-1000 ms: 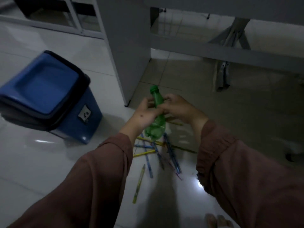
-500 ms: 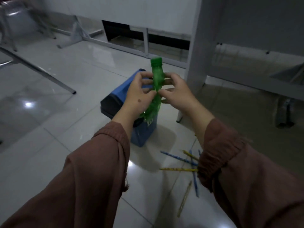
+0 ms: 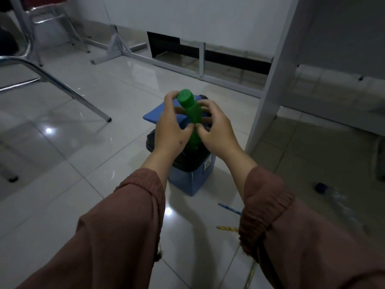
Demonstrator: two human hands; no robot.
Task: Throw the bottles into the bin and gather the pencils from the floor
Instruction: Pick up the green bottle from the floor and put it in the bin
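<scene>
The green bottle (image 3: pixel 192 113) is translucent plastic with a solid green screw cap, and no label or print can be read on it. It stands nearly upright, cap tilted slightly toward the left, with its lower part down inside the open mouth of the blue bin (image 3: pixel 187 180). Both hands grip it around the neck and shoulder: the left hand (image 3: pixel 170 128) wraps it from the left with fingers curled behind the cap, the right hand (image 3: pixel 216 130) pinches it from the right, and the thumbs nearly meet in front. The bin has a black rim, and its blue flap lid (image 3: pixel 158 113) is swung up behind the hands. A small white sticker (image 3: pixel 208 164) sits on the bin's front right face, its marks too small to read. On the glossy tiled floor (image 3: pixel 83 163), just right of the bin, a blue pencil (image 3: pixel 229 208) and a yellow pencil (image 3: pixel 227 228) lie partly hidden by the right sleeve (image 3: pixel 291 236). Further right lies a clear bottle (image 3: pixel 337 199) with a dark blue cap. A white bench leg (image 3: pixel 268 84) stands to the right.
</scene>
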